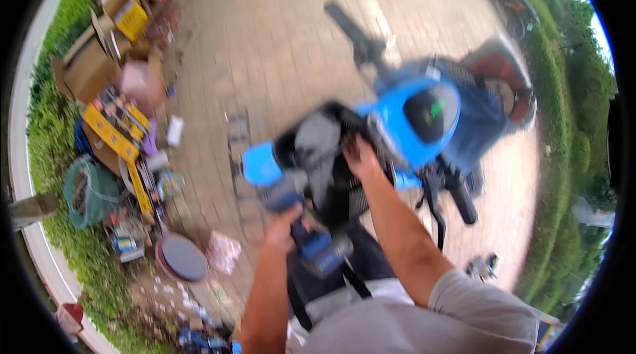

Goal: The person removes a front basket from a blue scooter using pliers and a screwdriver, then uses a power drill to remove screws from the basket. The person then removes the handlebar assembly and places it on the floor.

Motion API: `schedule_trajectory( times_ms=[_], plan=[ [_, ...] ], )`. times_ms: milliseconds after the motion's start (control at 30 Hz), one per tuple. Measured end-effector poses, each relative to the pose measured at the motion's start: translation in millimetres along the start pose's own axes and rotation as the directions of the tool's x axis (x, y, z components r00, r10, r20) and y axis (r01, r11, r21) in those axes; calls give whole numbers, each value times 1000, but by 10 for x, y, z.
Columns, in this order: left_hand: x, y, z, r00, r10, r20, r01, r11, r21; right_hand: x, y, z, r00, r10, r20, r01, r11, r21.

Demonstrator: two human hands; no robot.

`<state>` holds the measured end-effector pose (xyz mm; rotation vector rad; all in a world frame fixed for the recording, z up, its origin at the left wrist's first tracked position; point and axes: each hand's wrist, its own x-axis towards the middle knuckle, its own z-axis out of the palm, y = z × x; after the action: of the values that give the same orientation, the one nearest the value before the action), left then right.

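Note:
My left hand (pixel 282 229) is wrapped round the grip of a blue-and-black cordless drill (pixel 283 192). Its battery (pixel 326 252) sticks out at the lower right, and its front end points away from me beside the basket. My right hand (pixel 361 158) is inside the black front basket (pixel 338 202) of a blue electric scooter (pixel 412 122), near the basket's scooter side. Its fingers look curled, but blur and shadow hide what they hold. A pale grey shape (pixel 318 139) shows within the basket. Just beyond the drill is the scooter's blue front fender (pixel 262 164).
Handlebar grips (pixel 460 202) stick out on both sides of the scooter. A metal rack-like frame (pixel 240 175) lies on the paving at left. Farther left are cardboard boxes (pixel 93 66), a yellow level-like bar (pixel 109 130), a green net basket (pixel 93 192) and a round stool (pixel 182 258).

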<state>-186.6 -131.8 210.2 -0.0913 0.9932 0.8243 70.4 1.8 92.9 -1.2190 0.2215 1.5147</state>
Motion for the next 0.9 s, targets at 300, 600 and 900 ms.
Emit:
schedule_trajectory(
  times_ms=[300, 600, 900],
  plan=[
    [63, 86, -51, 998, -14, 59, 21, 993, -113, 540, 247, -191, 999, -43, -10, 42, 857, 514],
    [302, 17, -333, 998, -36, 56, 41, 996, -85, -27, 169, 236, 997, -77, 23, 52, 844, 534],
    [241, -47, -235, 996, -16, 82, 24, 995, -94, 59, 169, 179, 998, -49, 28, 29, 873, 487]
  ],
)
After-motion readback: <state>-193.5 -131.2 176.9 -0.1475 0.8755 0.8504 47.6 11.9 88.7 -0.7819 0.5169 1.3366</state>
